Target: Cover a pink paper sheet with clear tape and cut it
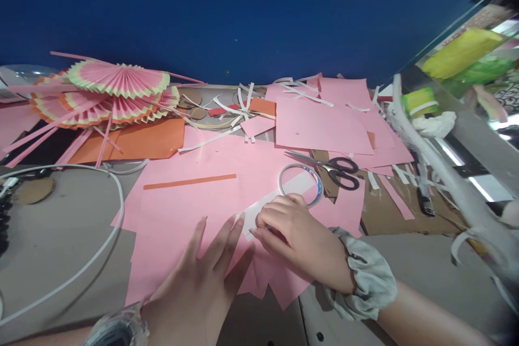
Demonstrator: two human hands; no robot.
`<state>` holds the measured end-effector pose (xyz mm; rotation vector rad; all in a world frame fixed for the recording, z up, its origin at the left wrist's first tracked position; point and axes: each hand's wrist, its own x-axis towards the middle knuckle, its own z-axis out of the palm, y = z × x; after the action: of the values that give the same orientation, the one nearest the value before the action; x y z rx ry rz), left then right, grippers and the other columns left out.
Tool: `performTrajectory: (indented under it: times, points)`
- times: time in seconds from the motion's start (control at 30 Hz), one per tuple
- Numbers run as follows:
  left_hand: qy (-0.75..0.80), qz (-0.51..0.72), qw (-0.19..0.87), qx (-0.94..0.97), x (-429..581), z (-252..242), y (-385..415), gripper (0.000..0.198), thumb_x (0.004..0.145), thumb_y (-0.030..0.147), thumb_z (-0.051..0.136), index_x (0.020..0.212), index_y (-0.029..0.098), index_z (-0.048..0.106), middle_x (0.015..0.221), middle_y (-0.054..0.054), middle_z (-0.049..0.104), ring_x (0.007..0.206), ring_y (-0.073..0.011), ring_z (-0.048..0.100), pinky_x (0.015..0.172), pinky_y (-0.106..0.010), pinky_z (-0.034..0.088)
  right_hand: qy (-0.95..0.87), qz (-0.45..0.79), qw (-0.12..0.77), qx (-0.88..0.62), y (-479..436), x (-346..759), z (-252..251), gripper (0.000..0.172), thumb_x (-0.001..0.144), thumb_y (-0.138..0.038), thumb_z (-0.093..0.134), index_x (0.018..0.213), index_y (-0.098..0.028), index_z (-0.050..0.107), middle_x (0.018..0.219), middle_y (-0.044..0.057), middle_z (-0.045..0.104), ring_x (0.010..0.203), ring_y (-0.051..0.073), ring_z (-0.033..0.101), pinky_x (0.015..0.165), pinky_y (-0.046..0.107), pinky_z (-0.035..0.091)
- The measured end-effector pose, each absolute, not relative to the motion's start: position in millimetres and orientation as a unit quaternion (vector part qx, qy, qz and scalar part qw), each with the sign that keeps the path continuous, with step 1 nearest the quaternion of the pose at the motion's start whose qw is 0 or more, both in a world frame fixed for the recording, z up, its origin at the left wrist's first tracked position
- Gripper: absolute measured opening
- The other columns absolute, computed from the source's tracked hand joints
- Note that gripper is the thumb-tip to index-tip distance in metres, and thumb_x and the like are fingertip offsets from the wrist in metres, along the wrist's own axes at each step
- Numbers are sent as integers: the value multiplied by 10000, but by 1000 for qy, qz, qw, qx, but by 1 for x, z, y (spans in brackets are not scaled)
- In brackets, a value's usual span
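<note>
My left hand (205, 275) lies flat with fingers stretched out on a large pink paper sheet (190, 211). My right hand (298, 235), fingers curled, presses on a white paper strip (265, 206) lying on the same sheet. A grey scrunchie (365, 281) sits on my right wrist and a clear watch (117, 327) on my left. Just beyond my right hand lies a thin tape ring (300, 184). Black-handled scissors (332, 168) rest behind the ring. An orange strip (190, 181) lies on the pink sheet.
Folded pink paper fans (105, 94) are piled at the back left on orange paper (133, 140). More pink sheets (324, 119) and white scrap strips (239, 102) cover the back. A white cable (109, 238) loops on the left. A cluttered shelf (466, 81) stands at right.
</note>
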<state>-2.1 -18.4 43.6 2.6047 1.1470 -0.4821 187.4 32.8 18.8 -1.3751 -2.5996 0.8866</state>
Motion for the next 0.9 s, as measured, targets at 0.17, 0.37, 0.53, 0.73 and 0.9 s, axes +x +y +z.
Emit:
performTrajectory:
  times: [0.17, 0.37, 0.53, 0.73, 0.9]
  points:
    - [388, -164, 135, 897, -2, 46, -16, 493, 889, 302, 451, 1363, 226, 341, 1455, -156, 214, 1385, -276, 111, 1065, -573, 98, -847, 284, 39, -448, 33, 187, 18, 258, 931, -294, 385, 718, -190, 488, 704, -28, 504, 739, 135, 429, 787, 324, 246]
    - [379, -162, 123, 903, -6, 40, -16, 515, 879, 329, 453, 1368, 212, 342, 1465, -156, 174, 1387, -271, 97, 1061, -583, 120, -847, 282, 45, -449, 33, 187, 17, 270, 931, -308, 387, 706, -188, 474, 700, -31, 503, 733, 130, 429, 783, 322, 250]
    - [375, -158, 107, 907, -8, 35, -19, 515, 884, 272, 436, 1384, 213, 328, 1478, -134, 173, 1389, -282, 89, 1067, -589, 109, -849, 274, 41, -449, 32, 188, 15, 282, 938, -309, 365, 711, -189, 482, 710, -22, 516, 740, 134, 435, 789, 329, 250]
    - [373, -170, 138, 902, -6, 42, -15, 509, 884, 298, 452, 1372, 205, 341, 1471, -143, 157, 1389, -282, 77, 1066, -592, 100, -852, 267, 37, -449, 33, 186, 17, 265, 934, -299, 375, 714, -189, 474, 719, -21, 517, 751, 136, 439, 795, 329, 247]
    - [377, -175, 130, 900, -6, 41, -16, 513, 885, 263, 448, 1381, 223, 322, 1475, -125, 150, 1385, -284, 108, 1069, -590, 72, -857, 255, 31, -447, 32, 186, 17, 259, 930, -286, 378, 706, -186, 461, 711, -23, 506, 739, 132, 431, 792, 329, 241]
